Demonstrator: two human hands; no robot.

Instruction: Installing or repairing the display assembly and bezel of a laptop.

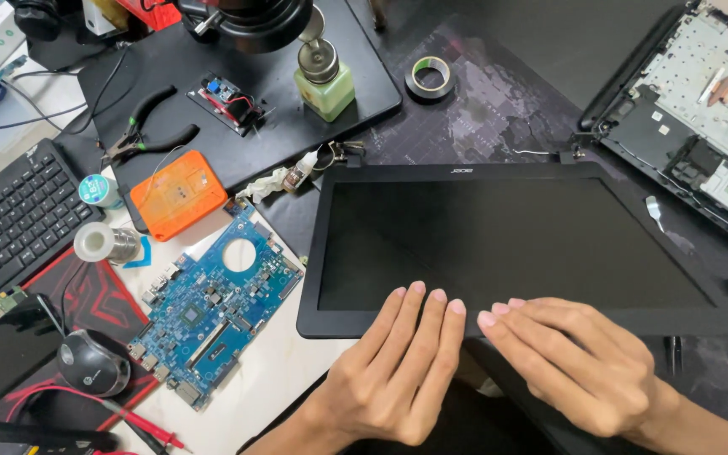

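Both hands' fingers (419,312) flat (unclenched) on laptop screen panel (507,244) near edge.

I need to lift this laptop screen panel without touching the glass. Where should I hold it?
Grip the laptop screen panel by its black bezel at the two short side edges, coming in from left and right: it lies flat, and the bezel frames the dark glass.

A black-framed flat laptop screen panel (516,244) lies dark on a black mat. Beside it: a blue rectangular circuit board (216,299), an orange plastic case (179,194), a pale green glass bottle (324,88).
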